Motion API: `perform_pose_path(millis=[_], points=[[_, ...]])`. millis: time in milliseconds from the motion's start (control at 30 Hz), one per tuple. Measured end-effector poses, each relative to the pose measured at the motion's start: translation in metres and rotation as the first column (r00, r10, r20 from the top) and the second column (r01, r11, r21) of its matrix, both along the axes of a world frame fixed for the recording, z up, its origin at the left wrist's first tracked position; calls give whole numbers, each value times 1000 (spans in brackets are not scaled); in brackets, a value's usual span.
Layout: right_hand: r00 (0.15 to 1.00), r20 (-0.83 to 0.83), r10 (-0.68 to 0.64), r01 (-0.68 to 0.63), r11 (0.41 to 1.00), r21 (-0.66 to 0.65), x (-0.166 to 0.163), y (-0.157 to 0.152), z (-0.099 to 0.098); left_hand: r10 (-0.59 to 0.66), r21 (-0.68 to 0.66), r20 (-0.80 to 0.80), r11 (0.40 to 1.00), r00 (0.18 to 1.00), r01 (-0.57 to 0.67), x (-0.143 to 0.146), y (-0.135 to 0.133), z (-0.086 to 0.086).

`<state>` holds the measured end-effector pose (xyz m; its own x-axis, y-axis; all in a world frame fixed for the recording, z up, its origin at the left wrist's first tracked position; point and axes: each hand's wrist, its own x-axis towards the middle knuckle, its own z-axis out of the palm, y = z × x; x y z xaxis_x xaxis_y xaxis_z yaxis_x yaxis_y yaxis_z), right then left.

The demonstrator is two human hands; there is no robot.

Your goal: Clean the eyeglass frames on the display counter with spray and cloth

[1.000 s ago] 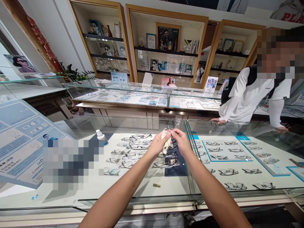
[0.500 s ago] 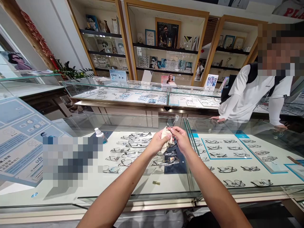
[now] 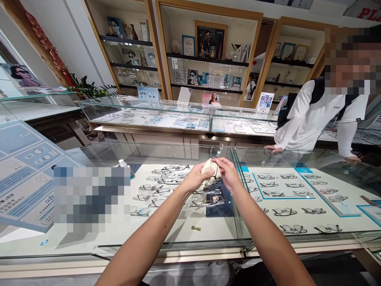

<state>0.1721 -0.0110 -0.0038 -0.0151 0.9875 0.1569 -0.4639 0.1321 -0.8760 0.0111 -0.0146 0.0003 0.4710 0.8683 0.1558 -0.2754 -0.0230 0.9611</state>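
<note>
Above the glass counter, my left hand (image 3: 195, 177) is closed on a cream cleaning cloth (image 3: 210, 169), bunched with its thumb pressed on top. My right hand (image 3: 226, 170) pinches a pair of eyeglasses (image 3: 216, 151) beside the cloth. One clear lens sticks up past the fingers; the rest of the glasses is covered by cloth and hands. Rows of eyeglass frames (image 3: 169, 182) lie under the glass below my hands. A small white-capped bottle (image 3: 127, 169) stands on the counter to the left, partly covered by a blurred patch.
A blue-white printed board (image 3: 32, 174) leans at the left. A small brass-coloured piece (image 3: 196, 228) lies near the counter's front edge. Across from me, a person in a white shirt (image 3: 321, 115) leans on the right counter. Another display case (image 3: 166, 119) and shelves (image 3: 208, 59) stand behind.
The cloth has shifted and now spreads over more of the glasses, and the upright lens has turned slightly. Both hands stay close together in nearly the same place.
</note>
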Motion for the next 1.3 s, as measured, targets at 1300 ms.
perform_pose_path(millis=[1300], points=[[989,-134,66,-45,986,159,32,3,8,668,203,-460,720,585,-663,-151,-65,55]])
